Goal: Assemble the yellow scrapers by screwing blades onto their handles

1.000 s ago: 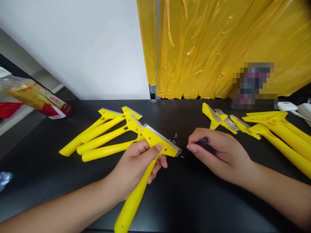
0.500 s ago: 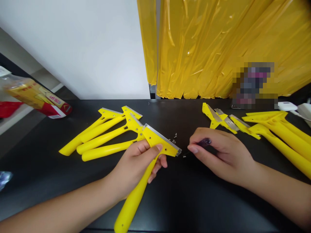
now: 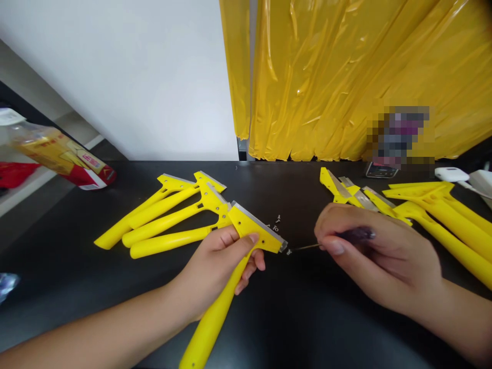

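My left hand (image 3: 215, 266) is wrapped round a yellow scraper (image 3: 248, 225), thumb on its head. A metal blade runs along the head's upper edge, and two screw holes show in its face. In my right hand (image 3: 380, 266) is a screwdriver (image 3: 306, 247) with a dark handle, its thin shaft pointing left. Its tip is at a small screw (image 3: 289, 252), just beyond the right end of the blade; whether the screw clings to the tip I cannot tell. Several loose screws (image 3: 275, 228) lie on the black table behind the scraper head.
Several yellow scrapers (image 3: 165, 230) with blades lie at the left. On the right are loose yellow head pieces and blades (image 3: 346, 189) and yellow handles (image 3: 434, 205). A bottle (image 3: 73, 156) leans at the far left. A phone, blurred out, and a white case (image 3: 451, 174) stand at the back right.
My right hand has moved right and turned a little, bringing the screwdriver shaft into plain view with its tip at the screw. My left hand keeps the scraper nearly still.
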Motion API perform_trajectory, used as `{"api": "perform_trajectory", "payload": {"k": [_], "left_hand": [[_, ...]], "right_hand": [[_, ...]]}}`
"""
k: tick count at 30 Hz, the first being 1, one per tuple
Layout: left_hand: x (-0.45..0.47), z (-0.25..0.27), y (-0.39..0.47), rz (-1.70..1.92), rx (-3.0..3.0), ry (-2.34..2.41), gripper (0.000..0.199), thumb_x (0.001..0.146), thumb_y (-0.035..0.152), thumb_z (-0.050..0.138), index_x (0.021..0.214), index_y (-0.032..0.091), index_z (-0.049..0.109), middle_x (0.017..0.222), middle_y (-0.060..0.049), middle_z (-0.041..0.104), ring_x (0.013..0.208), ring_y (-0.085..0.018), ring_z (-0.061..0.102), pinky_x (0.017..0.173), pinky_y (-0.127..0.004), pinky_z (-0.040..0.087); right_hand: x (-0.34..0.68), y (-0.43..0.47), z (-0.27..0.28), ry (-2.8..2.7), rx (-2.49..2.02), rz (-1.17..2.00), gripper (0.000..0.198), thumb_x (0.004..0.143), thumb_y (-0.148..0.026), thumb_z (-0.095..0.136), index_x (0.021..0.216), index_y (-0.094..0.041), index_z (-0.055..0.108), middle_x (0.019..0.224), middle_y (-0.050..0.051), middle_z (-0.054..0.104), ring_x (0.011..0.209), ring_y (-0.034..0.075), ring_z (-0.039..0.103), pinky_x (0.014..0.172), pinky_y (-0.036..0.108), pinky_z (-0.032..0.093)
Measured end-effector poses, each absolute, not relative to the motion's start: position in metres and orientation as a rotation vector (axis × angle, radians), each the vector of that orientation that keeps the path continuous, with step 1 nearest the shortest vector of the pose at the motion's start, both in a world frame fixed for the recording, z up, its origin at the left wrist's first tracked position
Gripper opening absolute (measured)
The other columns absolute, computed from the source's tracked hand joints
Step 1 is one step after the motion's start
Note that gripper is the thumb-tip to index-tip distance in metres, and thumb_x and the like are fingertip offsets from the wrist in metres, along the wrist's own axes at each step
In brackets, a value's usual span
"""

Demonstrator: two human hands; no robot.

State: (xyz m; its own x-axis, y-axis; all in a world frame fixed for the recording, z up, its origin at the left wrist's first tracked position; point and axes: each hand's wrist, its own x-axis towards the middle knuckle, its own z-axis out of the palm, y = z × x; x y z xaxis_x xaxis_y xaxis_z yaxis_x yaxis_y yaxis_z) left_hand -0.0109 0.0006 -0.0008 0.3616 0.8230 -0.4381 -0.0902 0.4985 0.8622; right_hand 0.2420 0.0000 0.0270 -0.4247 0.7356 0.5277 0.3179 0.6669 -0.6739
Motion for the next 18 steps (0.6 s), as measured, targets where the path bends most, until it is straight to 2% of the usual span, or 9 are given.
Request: {"api": "perform_trajectory", "payload": {"k": [3, 5, 8, 18], "left_hand": [[-0.0109, -0.0016, -0.0009, 0.666, 0.856, 1.024, 0.037, 0.100, 0.042, 0.066, 0.075, 0.014, 0.067, 0.056, 0.001, 0.059, 0.043, -0.007, 0.046, 0.039, -0.016, 0.037], [-0.0105, -0.0022, -0.0022, 0.652, 0.837, 1.004, 0.036, 0.100, 0.040, 0.066, 0.076, 0.014, 0.067, 0.060, -0.001, 0.062, 0.044, -0.007, 0.046, 0.038, -0.016, 0.038], [-0.0093, -0.0019, -0.0042, 0.627, 0.786, 0.967, 0.032, 0.099, 0.037, 0.067, 0.077, 0.014, 0.067, 0.069, -0.004, 0.068, 0.047, -0.007, 0.047, 0.038, -0.015, 0.039], [-0.0079, 0.0009, -0.0050, 0.582, 0.719, 0.943, 0.026, 0.097, 0.034, 0.069, 0.080, 0.015, 0.066, 0.070, -0.005, 0.069, 0.049, -0.008, 0.047, 0.038, -0.015, 0.039]], "right_hand": [[0.2456, -0.0036, 0.0220, -1.897, -0.746, 0.648, 0.009, 0.098, -0.013, 0.065, 0.102, -0.020, 0.067, 0.085, 0.004, 0.066, 0.079, 0.019, 0.067, 0.077, 0.038, 0.054], [0.2454, -0.0048, 0.0203, -1.852, -0.660, 0.662, 0.014, 0.097, -0.012, 0.066, 0.108, -0.020, 0.068, 0.087, 0.005, 0.067, 0.083, 0.022, 0.068, 0.081, 0.042, 0.056], [0.2419, -0.0053, 0.0210, -1.864, -0.569, 0.683, 0.018, 0.096, -0.011, 0.067, 0.112, -0.017, 0.069, 0.087, 0.007, 0.069, 0.083, 0.023, 0.068, 0.078, 0.043, 0.057], [0.2398, -0.0036, 0.0215, -1.949, -0.505, 0.761, 0.018, 0.095, -0.015, 0.071, 0.113, -0.015, 0.068, 0.088, 0.009, 0.070, 0.082, 0.023, 0.068, 0.075, 0.042, 0.059]]}}
